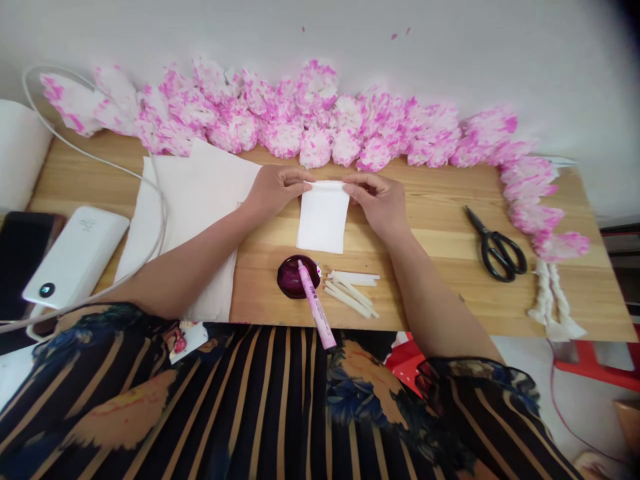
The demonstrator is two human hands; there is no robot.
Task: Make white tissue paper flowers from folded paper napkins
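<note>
A small white sheet of folded tissue paper (323, 220) lies on the table in front of me, its far edge turned into a narrow fold. My left hand (275, 190) pinches the left end of that fold between thumb and fingers. At the right end, my right hand (380, 200) grips the fold the same way. Just below the paper is a small dark dish (290, 277) with purple-red contents. A pink marker pen (317, 307) leans across its rim. Several short white sticks (351, 293) lie beside the dish.
Pink-and-white paper flowers (315, 140) line the wall and curve down the right side. Black scissors (497, 250) rest at right. Larger white paper sheets (183, 193) lie at left, near a white power bank (80, 253), a dark phone (23, 260), a looping cable (100, 157) and a white roll (20, 157).
</note>
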